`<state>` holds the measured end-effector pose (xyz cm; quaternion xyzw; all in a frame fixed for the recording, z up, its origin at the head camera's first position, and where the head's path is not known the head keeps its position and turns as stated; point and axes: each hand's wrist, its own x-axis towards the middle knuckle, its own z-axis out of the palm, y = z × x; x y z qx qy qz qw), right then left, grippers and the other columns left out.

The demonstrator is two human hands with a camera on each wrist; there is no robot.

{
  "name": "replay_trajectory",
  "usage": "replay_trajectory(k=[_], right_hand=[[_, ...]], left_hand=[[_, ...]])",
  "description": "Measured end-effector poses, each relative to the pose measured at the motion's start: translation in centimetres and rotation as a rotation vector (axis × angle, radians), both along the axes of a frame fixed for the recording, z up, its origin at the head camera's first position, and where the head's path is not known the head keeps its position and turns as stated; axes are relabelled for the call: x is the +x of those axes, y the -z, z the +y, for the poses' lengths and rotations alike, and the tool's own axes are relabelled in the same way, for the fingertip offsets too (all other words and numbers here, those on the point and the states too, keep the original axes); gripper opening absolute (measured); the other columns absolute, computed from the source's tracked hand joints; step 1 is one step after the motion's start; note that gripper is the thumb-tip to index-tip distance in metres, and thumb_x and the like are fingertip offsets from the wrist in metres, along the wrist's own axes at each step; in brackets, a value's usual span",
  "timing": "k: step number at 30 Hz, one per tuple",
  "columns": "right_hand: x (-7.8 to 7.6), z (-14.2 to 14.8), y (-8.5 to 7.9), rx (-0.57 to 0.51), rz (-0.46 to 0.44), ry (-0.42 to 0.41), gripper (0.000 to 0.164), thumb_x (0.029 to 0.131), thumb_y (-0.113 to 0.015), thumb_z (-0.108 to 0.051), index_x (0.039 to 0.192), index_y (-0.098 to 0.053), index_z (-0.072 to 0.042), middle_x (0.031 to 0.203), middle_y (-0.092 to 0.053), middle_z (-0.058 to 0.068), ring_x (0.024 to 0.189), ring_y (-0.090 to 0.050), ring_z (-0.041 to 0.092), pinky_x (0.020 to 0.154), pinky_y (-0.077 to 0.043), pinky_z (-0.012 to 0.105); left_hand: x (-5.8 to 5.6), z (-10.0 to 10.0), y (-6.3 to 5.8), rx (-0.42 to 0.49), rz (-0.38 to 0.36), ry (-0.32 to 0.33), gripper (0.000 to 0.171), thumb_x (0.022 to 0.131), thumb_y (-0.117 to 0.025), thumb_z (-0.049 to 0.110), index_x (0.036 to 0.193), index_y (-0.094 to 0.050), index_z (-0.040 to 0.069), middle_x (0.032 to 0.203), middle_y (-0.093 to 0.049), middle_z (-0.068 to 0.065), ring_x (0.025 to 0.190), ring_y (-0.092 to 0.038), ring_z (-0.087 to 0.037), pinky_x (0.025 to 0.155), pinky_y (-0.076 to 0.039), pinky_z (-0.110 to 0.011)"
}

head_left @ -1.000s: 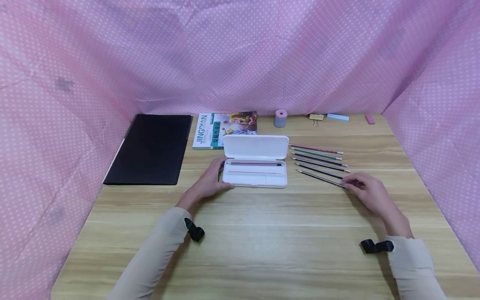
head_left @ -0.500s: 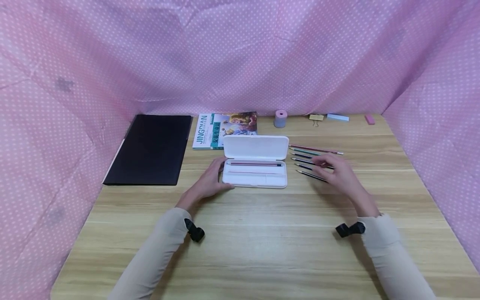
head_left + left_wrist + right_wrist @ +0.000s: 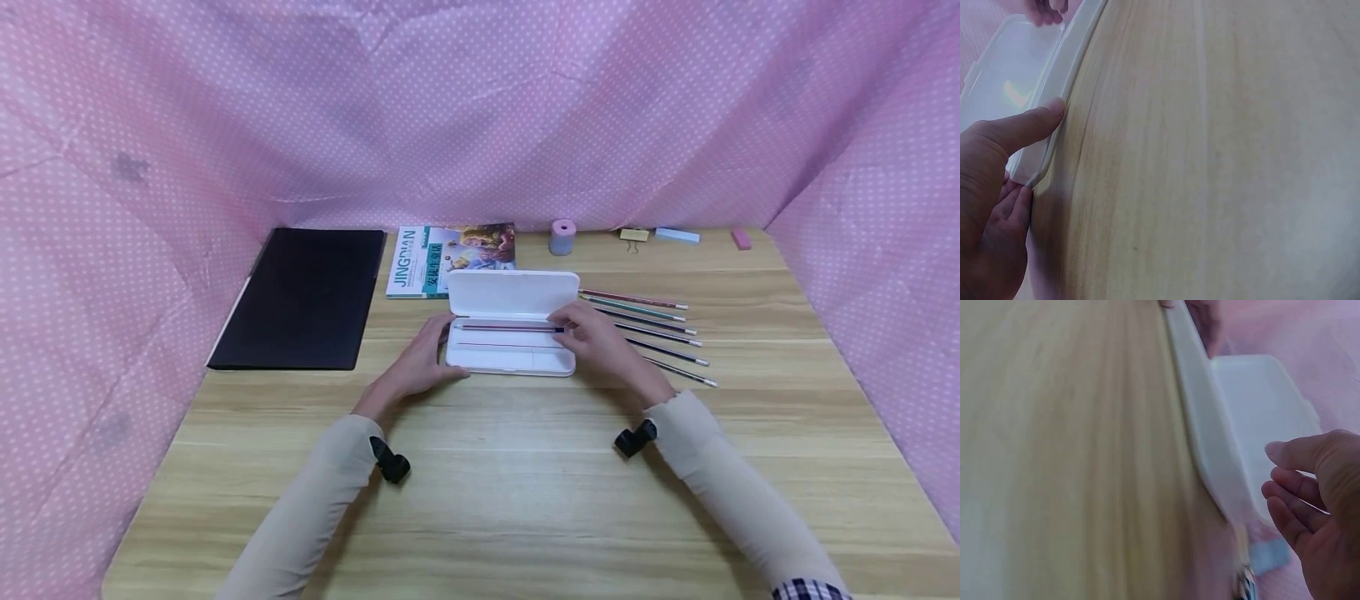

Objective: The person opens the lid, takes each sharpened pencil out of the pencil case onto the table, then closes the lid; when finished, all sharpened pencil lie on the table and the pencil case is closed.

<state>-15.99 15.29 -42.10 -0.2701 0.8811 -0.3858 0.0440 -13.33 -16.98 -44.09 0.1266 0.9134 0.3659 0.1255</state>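
The right hand partly hides (head view) the nearest pencils.

1. Passable in front of the pencil case, over bare tabletop between the left sleeve and right sleeve.
2. Blocked at the pencil case's left end by the left hand.
3. Obstructed at the back right corner by the right hand, with loose pencils just beyond.
4. Walled off behind by the raised lid.
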Motion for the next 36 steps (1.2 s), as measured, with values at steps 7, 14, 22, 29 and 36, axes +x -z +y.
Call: replay_trajectory(k=[7,14,22,29,36], right_hand=[[-0.4,-1.8,0.7,0.059,0.063,-0.053,0.025,0.091,-0.059,-0.015,0.115,-0.060,-0.012,0.111,-0.058,-0.001,0.104,-0.052,0.014,0.090,-0.046,0.035],[-0.4,-2.6,0.4,0.132,0.063,-0.045,0.024,0.092,-0.057,-0.013,0.115,-0.060,-0.009,0.110,-0.063,0.004,0.103,-0.058,0.017,0.089,-0.049,0.037],[-0.7,-2.9,0.4,0.197,0.055,-0.062,0.021,0.091,-0.058,-0.011,0.111,-0.064,-0.011,0.105,-0.064,0.001,0.102,-0.057,0.017,0.090,-0.048,0.036],[-1.2,-3.1,0.3,0.231,0.126,-0.070,0.018,0.089,-0.059,-0.007,0.103,-0.069,-0.010,0.097,-0.065,0.000,0.093,-0.058,0.015,0.085,-0.049,0.034],[-1.4,-3.4,0.4,0.309,0.217,-0.091,0.015,0.086,-0.062,-0.006,0.097,-0.071,-0.011,0.091,-0.067,0.000,0.088,-0.059,0.016,0.081,-0.049,0.033]], left_hand=[[0.0,-0.1,0.0,0.011,-0.007,0.007,0.096,0.072,-0.076,0.043,0.145,-0.018,0.021,0.145,-0.024,0.000,0.130,-0.031,-0.015,0.109,-0.029,-0.035],[0.0,-0.1,-0.1,0.012,-0.002,0.004,0.096,0.071,-0.076,0.045,0.144,-0.019,0.020,0.144,-0.025,0.000,0.130,-0.031,-0.015,0.109,-0.029,-0.034],[0.0,-0.1,0.0,0.005,-0.005,0.003,0.095,0.072,-0.076,0.043,0.144,-0.019,0.021,0.144,-0.025,0.001,0.130,-0.031,-0.014,0.109,-0.029,-0.035],[0.0,0.0,0.0,0.010,0.006,0.007,0.095,0.071,-0.076,0.044,0.144,-0.019,0.022,0.144,-0.025,0.000,0.130,-0.030,-0.015,0.109,-0.029,-0.035],[0.1,0.0,0.0,0.010,0.008,0.019,0.096,0.072,-0.076,0.040,0.145,-0.018,0.018,0.143,-0.026,-0.002,0.131,-0.030,-0.015,0.108,-0.030,-0.030]])
